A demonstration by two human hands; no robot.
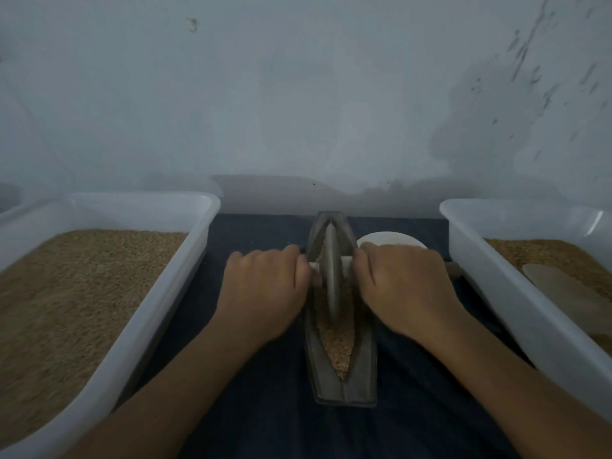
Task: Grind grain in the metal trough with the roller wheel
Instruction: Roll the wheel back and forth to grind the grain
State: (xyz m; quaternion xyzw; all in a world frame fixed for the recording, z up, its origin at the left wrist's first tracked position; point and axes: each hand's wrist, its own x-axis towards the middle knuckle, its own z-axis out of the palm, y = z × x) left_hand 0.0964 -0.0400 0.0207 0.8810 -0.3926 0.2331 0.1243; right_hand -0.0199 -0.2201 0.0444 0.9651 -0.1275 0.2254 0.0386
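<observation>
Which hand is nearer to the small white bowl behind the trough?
Right. The right hand sits just in front of the white bowl; the left hand is across the roller wheel.

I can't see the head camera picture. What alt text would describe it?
Two bare hands, left hand and right hand, grip the axle of a roller wheel standing in a narrow metal trough of grain on a dark cloth. White tubs of grain sit at left and right.

Both forearms reach forward; left hand (265, 286) and right hand (404, 286), knuckles up, curl in a grip.
</observation>
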